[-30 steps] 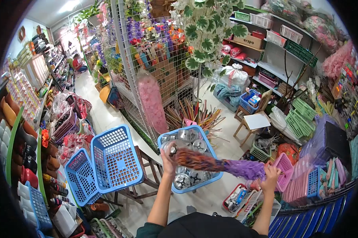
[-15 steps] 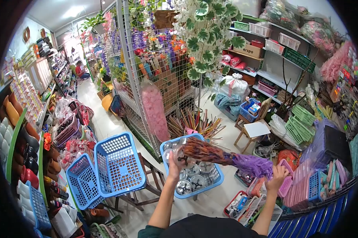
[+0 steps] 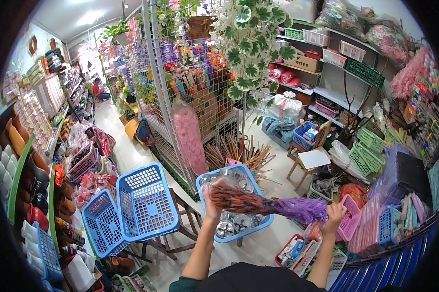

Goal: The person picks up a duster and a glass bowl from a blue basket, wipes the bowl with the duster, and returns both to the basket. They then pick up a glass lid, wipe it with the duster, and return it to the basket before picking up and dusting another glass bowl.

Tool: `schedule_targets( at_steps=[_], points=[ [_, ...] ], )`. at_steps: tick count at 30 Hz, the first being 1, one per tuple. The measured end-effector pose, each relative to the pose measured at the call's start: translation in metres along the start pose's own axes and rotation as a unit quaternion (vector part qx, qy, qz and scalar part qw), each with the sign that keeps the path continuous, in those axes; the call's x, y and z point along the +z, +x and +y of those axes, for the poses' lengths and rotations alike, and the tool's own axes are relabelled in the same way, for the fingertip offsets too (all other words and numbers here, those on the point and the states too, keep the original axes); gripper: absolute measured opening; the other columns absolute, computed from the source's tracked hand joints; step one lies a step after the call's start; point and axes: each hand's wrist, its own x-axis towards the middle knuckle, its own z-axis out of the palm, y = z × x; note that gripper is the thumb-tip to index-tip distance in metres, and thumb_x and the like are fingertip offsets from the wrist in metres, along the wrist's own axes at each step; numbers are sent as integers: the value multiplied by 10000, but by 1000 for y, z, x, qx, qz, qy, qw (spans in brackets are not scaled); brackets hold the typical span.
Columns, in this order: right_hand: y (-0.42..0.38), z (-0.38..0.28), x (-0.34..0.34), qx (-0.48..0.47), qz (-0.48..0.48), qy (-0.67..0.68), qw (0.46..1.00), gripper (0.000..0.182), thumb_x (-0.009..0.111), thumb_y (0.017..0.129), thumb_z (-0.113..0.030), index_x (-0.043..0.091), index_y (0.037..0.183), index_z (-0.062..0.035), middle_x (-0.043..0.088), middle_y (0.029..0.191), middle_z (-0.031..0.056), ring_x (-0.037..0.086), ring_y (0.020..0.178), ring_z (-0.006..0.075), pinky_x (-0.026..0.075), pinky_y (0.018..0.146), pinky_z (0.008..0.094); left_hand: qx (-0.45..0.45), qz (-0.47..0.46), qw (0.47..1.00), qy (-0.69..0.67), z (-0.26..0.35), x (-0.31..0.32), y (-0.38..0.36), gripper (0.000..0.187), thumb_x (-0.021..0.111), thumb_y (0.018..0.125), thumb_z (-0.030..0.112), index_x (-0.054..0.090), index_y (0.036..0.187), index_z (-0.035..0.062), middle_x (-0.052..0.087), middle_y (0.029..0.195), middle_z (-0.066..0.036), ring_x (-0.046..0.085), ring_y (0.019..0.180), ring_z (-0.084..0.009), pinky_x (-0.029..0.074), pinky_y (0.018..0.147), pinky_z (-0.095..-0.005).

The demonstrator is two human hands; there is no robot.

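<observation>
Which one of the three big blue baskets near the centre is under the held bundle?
The right basket, holding clear and silvery items. The middle basket and left basket stand outside the bundle.

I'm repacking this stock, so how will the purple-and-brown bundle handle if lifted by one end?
The bundle is probably fairly stiff: it runs nearly straight from the right hand. Its thin, wispy strands suggest it's light and might shed.

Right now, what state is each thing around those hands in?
Purple-and-brown fibrous bundle: held sideways, stretched out.
Right hand: fingers closed on its purple end.
Left hand: raised at the brown end, grip unclear.
Blue plastic basket of clear round containers: open-topped, loaded.
Larger blue lattice basket at left: open-topped.
White plastic bag: gathered shut on top.
</observation>
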Motion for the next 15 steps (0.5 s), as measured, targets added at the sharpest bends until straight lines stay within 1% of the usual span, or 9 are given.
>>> schedule_targets(
  at_steps=[1,3,5,7,9,11,12,13,15],
  points=[
    [-1,6,-1,15,-11,0,1000,592,485,798,-592,502,733,-4,456,764,137,466,800,311,324,804,428,1,0,1000,-1,5,4,-1,709,167,964,579,452,1321,36,488,1320,-121,476,1216,-243,384,1016,-420],
    [-2,13,-7,19,-24,-24,999,552,519,757,-557,505,736,-6,458,767,134,470,803,312,323,802,425,12,32,998,53,17,14,-7,709,168,964,580,452,1322,38,492,1313,-125,454,1236,-252,365,1030,-427],
    [-3,15,-6,55,-5,-36,998,487,553,704,-491,509,724,-7,465,773,134,475,817,317,323,805,425,5,11,999,36,11,15,-4,717,167,960,591,453,1324,45,492,1308,-120,457,1228,-264,348,1038,-417],
    [-3,4,-4,35,-10,-17,999,463,569,676,-461,509,728,-5,469,780,137,476,824,320,323,807,427,-26,39,998,47,-4,13,-3,717,171,960,592,453,1324,44,516,1285,-107,471,1213,-250,343,1032,-406],
    [-7,1,-4,18,-15,1,1000,442,585,649,-432,510,731,-4,474,787,140,478,831,323,323,808,429,-22,16,999,31,-9,2,-4,698,176,964,585,463,1320,58,544,1256,-90,489,1192,-234,349,1018,-394],
    [-12,9,-4,9,-38,11,999,493,569,653,-483,505,752,-3,472,807,147,473,855,327,320,812,433,-34,-15,999,33,6,5,-7,682,183,967,575,472,1313,63,561,1240,-84,504,1173,-217,360,1010,-388],
    [-17,18,-1,40,-44,-10,998,576,524,671,-563,504,770,4,464,809,153,467,869,332,316,812,437,-32,2,999,39,12,9,-10,671,181,971,556,480,1305,56,559,1242,-89,518,1158,-221,371,1002,-373],
    [-18,20,1,41,-45,-11,998,576,524,671,-563,504,770,4,464,809,153,467,869,332,316,812,437,-34,1,999,39,18,14,-13,671,181,971,556,480,1305,56,559,1242,-89,518,1158,-221,371,1002,-373],
    [-16,24,1,72,-38,-30,996,627,487,678,-611,502,771,9,445,788,152,458,851,335,314,813,440,-27,52,995,80,21,19,-14,662,183,975,536,481,1299,42,560,1239,-103,536,1141,-229,379,1003,-374]
  ],
)
